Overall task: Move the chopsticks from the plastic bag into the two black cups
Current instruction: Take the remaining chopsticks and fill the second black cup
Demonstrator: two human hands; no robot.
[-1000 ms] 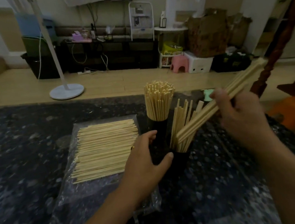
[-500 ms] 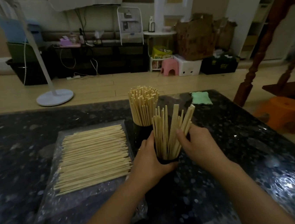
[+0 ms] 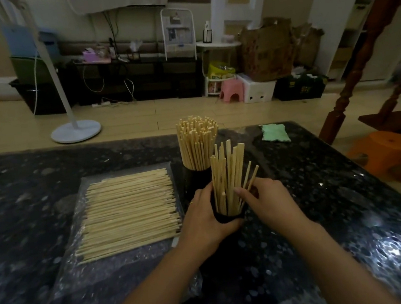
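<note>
Several pale chopsticks (image 3: 128, 210) lie flat on a clear plastic bag (image 3: 66, 274) at the left of the dark table. Two black cups stand to its right. The far cup (image 3: 196, 177) is packed with upright chopsticks (image 3: 197, 144). The near cup (image 3: 228, 217) holds a looser bunch of chopsticks (image 3: 229, 176). My left hand (image 3: 204, 224) grips the near cup from the left. My right hand (image 3: 267, 201) rests against the cup's right side, its fingers curled at the base of the bunch.
A green cloth (image 3: 274, 132) lies at the far right of the dark stone table (image 3: 351, 209). An orange stool (image 3: 384, 153) and a wooden post (image 3: 351, 79) stand off the table's right edge. A white fan stand (image 3: 76, 132) is on the floor beyond.
My right hand brought a bundle of chopsticks down from the upper right into the near cup and now rests at the cup. My left hand stayed on the cup.
</note>
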